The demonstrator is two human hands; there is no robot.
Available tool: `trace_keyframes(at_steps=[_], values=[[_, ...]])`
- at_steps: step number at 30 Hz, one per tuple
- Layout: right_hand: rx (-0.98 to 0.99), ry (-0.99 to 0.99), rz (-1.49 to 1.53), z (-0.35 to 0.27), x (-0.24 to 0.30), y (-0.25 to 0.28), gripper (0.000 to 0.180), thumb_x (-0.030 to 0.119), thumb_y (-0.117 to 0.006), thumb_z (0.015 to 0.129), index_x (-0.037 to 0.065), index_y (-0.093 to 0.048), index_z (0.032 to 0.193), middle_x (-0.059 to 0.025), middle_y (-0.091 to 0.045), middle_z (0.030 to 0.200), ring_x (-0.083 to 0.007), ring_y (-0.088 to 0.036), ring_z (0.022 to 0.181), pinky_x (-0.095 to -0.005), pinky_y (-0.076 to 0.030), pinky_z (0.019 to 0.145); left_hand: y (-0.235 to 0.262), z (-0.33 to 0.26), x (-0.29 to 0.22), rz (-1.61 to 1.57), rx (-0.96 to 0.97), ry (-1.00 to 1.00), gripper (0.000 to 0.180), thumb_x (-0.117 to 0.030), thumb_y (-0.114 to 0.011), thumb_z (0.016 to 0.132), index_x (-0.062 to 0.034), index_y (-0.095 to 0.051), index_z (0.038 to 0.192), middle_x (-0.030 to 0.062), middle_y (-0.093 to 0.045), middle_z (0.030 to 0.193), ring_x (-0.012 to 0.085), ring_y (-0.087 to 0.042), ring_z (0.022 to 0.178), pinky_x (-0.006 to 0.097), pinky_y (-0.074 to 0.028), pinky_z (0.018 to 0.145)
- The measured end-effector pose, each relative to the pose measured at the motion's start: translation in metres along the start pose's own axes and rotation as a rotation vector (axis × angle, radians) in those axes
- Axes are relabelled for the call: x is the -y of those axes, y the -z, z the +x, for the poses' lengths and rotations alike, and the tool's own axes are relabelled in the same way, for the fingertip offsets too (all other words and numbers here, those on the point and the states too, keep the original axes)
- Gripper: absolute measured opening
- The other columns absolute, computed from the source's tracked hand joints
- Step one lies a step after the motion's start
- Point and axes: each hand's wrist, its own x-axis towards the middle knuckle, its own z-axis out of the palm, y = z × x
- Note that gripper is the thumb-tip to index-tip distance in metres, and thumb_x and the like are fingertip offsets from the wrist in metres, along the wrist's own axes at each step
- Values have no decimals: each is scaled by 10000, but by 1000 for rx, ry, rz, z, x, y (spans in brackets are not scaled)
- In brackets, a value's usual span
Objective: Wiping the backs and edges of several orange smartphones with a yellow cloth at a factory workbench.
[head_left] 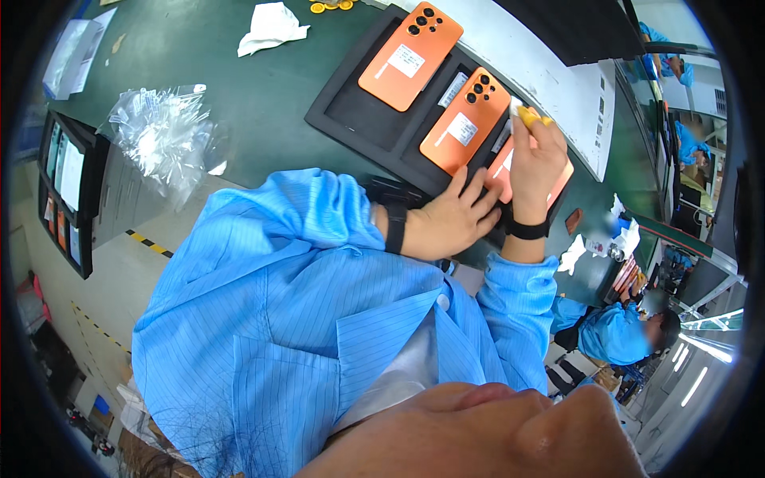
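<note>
My left hand [450, 223] lies with its fingers spread at the lower edge of a third orange phone [500, 171], its fingertips touching or just over it. My right hand [538, 163] is above that phone and covers much of it. Yellow finger cots [535, 119] cover some of its curled fingertips, and a small white bit shows at them; what they pinch is not clear. Left of it, an orange phone [466, 119] with a white label lies back up in a black foam tray [339, 99]. Another orange phone [410, 56] lies across the tray's far part.
Crumpled clear plastic bags [159, 135] lie on the green table at left. A white tissue [272, 28] and yellow finger cots [331, 5] are at the far side. Beyond the tray stands a white panel [578, 103]. Another person in blue [613, 331] sits at right.
</note>
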Motion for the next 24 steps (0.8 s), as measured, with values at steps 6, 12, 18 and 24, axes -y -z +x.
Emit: trace_keyframes(at_steps=[6,12,18,24], values=[[177,264,-276,-17,26,-46,103,187,-711,846,96,-759,848,-69,-584,766,-276,-596,824,-531,-425,962,5,-18,30,112,65,42,500,-261,-582,884,-66,-581,1345,218,-455,1442,547,-352,1355,737,-291,1025],[157,196,-261,16,13,-58,105,184,-706,847,96,-762,840,-79,-624,786,-280,-604,807,-480,-424,918,4,-24,32,156,7,57,452,-279,-543,912,-71,-600,1309,246,-421,1487,534,-398,1326,732,-347,981],[232,167,-276,-10,22,-40,123,154,-709,831,66,-690,747,-93,-578,739,-295,-589,778,-460,-426,885,-9,-27,27,172,-6,35,430,-299,-528,919,-92,-617,1284,250,-423,1485,528,-423,1308,741,-363,952],[149,299,-384,24,12,-58,121,192,-710,843,89,-721,781,-79,-624,789,-292,-595,779,-464,-428,868,-4,-26,27,162,11,37,398,-310,-518,933,-85,-621,1244,289,-382,1506,564,-400,1318,781,-348,938]])
